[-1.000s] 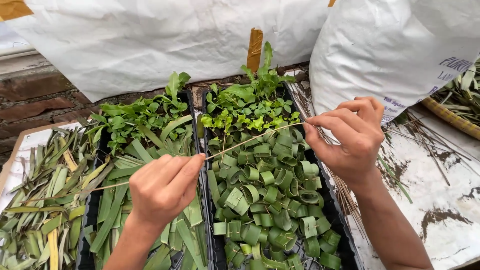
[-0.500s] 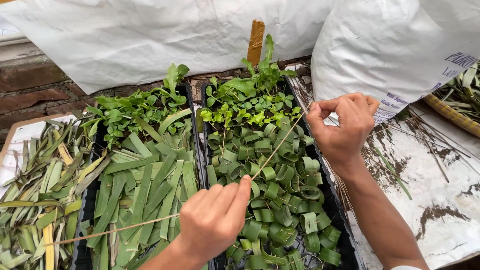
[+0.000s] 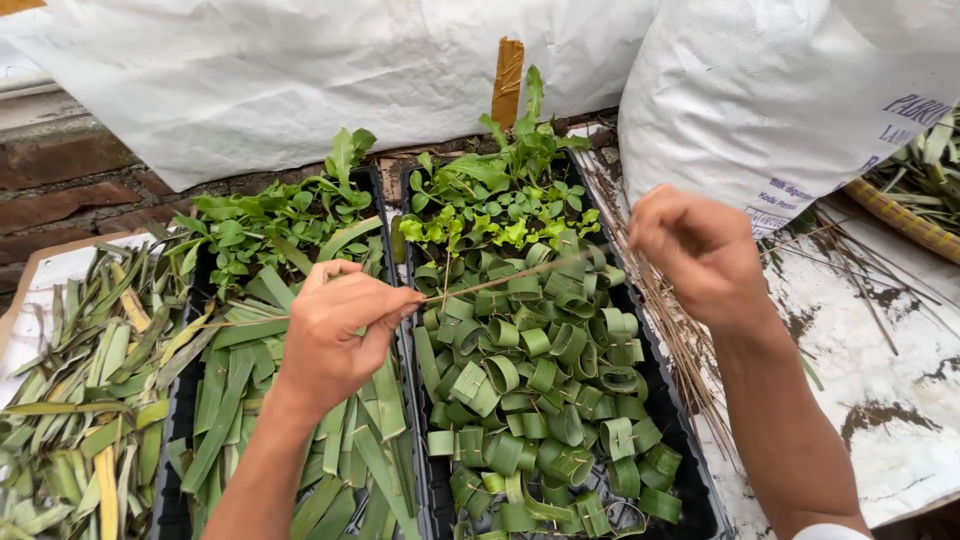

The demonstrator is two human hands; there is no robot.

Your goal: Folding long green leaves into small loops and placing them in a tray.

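Pinched between the thumb and fingers of the left hand point(image 3: 340, 335), a thin stick point(image 3: 500, 283) ran up and right to the right hand point(image 3: 700, 255), whose curled fingers closed on its other end. Both hands gripped the stick above two black trays. It crossed over the right tray point(image 3: 690, 470), which held rolled leaf rings point(image 3: 540, 400) and small green plants point(image 3: 490, 195). Under the left hand, the left tray point(image 3: 170, 440) held flat leaf strips point(image 3: 230, 400). More sticks point(image 3: 670, 330) lay beside the right tray, below a white sack point(image 3: 790, 90)
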